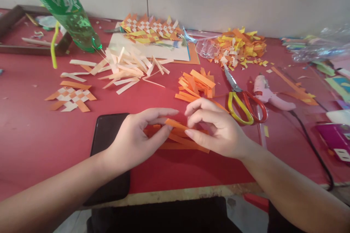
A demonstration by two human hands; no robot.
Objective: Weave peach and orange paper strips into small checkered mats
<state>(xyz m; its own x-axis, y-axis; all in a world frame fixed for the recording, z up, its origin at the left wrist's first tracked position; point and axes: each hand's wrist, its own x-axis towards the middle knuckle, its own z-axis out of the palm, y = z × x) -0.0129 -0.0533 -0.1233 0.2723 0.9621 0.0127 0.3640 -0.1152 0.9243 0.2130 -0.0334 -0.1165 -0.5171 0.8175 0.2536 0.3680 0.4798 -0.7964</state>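
Observation:
Between my hands is an orange paper strip (177, 124), held above other loose orange strips (188, 143) on the red table. My left hand (144, 134) pinches the strip's left end between thumb and fingers. At its right end, my right hand (214, 125) has curled fingers and its thumb by the strip; the contact is partly hidden. A pile of folded orange strips (197, 84) lies just beyond my hands. Pale strips (125, 66) are heaped farther back on the left. A woven orange and white paper piece (71, 97) rests at the left.
A black phone (109, 134) lies under my left forearm. Scissors (243, 102) and a pink glue gun (269, 93) with a black cord are at right. A green bottle (68, 14) stands back left. Paper scraps (237, 47) and a woven piece (150, 29) lie near the wall.

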